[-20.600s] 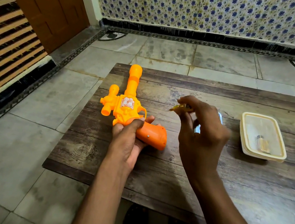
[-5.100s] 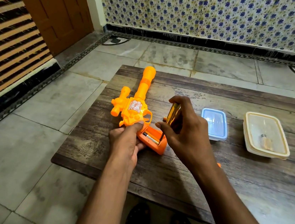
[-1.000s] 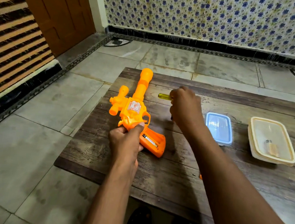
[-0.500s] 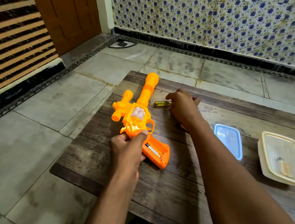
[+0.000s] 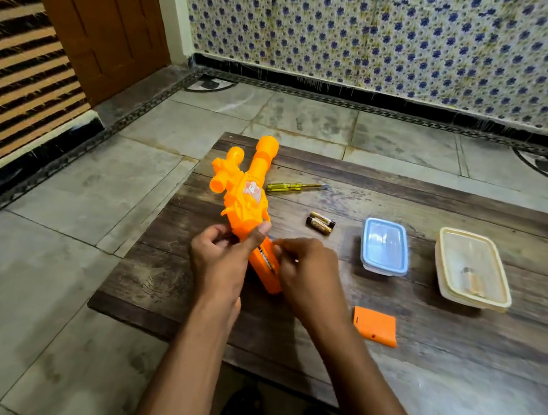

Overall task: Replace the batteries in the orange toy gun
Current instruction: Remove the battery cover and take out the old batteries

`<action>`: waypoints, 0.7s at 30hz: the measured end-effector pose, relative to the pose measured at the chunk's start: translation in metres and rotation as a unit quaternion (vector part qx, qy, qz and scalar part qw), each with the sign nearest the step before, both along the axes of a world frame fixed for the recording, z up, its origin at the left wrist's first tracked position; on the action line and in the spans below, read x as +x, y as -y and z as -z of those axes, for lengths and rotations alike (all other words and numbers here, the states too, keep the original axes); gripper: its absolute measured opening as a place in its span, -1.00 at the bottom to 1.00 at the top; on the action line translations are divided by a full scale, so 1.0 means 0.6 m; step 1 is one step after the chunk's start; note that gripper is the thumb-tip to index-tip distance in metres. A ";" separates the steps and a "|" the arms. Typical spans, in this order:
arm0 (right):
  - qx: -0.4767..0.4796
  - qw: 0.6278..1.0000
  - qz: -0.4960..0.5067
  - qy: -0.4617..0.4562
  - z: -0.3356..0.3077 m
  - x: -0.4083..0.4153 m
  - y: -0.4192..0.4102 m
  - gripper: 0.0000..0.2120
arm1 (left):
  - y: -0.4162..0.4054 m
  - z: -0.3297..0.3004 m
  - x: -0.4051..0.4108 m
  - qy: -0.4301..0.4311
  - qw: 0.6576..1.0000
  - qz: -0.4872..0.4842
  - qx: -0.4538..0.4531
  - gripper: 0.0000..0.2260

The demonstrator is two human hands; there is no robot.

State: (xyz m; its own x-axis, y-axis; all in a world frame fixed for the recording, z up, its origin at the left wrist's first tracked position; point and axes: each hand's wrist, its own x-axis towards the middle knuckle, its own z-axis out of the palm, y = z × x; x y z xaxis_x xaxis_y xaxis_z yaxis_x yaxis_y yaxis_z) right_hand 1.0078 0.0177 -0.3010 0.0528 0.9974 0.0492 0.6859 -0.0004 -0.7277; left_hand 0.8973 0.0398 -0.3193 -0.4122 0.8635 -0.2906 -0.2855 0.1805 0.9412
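My left fingers (image 5: 256, 231) wrap the gun (image 5: 246, 200) at the top of its grip; my right hand (image 5: 306, 273) pinches narrow at the open battery bay, where one battery (image 5: 267, 258) shows. The gun's long axis runs away from me, its muzzle pointing to the far edge of the table (image 5: 453, 367), tilted slightly right. The cover (image 5: 374, 326), two loose batteries (image 5: 320, 223) and the screwdriver (image 5: 294, 186) lie apart on the wood.

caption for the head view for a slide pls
Left hand steadies the orange toy gun while the right hand works at its open grip; cover and screwdriver lie aside.
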 end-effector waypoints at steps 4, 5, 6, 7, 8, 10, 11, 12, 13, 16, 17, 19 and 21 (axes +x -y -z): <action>-0.038 0.988 0.046 -0.142 0.018 -0.017 0.003 -0.81 | -0.006 -0.006 0.004 0.009 0.999 -0.036 0.036 -0.55; -0.058 0.978 0.056 -0.190 0.023 -0.023 0.000 -0.79 | -0.008 -0.008 0.008 -0.004 0.998 -0.039 0.049 -0.57; -0.077 0.965 0.069 -0.243 0.023 -0.030 -0.002 -0.75 | -0.010 -0.011 0.011 -0.021 0.997 -0.036 0.063 -0.59; -0.091 0.944 0.084 -0.306 0.025 -0.036 -0.004 -0.73 | -0.011 -0.011 0.013 -0.037 0.996 -0.031 0.075 -0.59; -0.105 0.915 0.100 -0.378 0.025 -0.039 -0.006 -0.73 | -0.013 -0.010 0.015 -0.057 0.994 -0.026 0.085 -0.57; -0.140 0.837 0.122 -0.515 0.026 -0.039 -0.010 -0.75 | -0.014 -0.005 0.019 -0.112 0.988 -0.020 0.103 -0.50; -0.161 0.797 0.128 -0.569 0.025 -0.039 -0.008 -0.74 | -0.014 -0.002 0.019 -0.146 0.983 -0.018 0.106 -0.48; -0.182 0.760 0.132 -0.609 0.026 -0.038 -0.006 -0.73 | -0.014 -0.001 0.020 -0.180 0.977 -0.015 0.110 -0.46; -0.200 0.730 0.137 -0.640 0.028 -0.038 -0.004 -0.71 | -0.013 -0.001 0.021 -0.211 0.971 -0.013 0.111 -0.46; -0.221 0.679 0.167 -0.680 0.029 -0.045 -0.002 -0.70 | -0.011 -0.006 0.025 -0.285 0.952 -0.009 0.111 -0.46; -0.221 0.668 0.177 -0.688 0.029 -0.047 -0.002 -0.69 | -0.010 -0.007 0.027 -0.302 0.947 -0.010 0.112 -0.46; -0.219 0.653 0.191 -0.699 0.029 -0.051 -0.002 -0.68 | -0.009 -0.008 0.029 -0.335 0.936 -0.011 0.112 -0.46; -0.225 0.647 0.200 -0.701 0.026 -0.053 -0.001 -0.68 | -0.008 -0.008 0.030 -0.364 0.925 -0.010 0.106 -0.46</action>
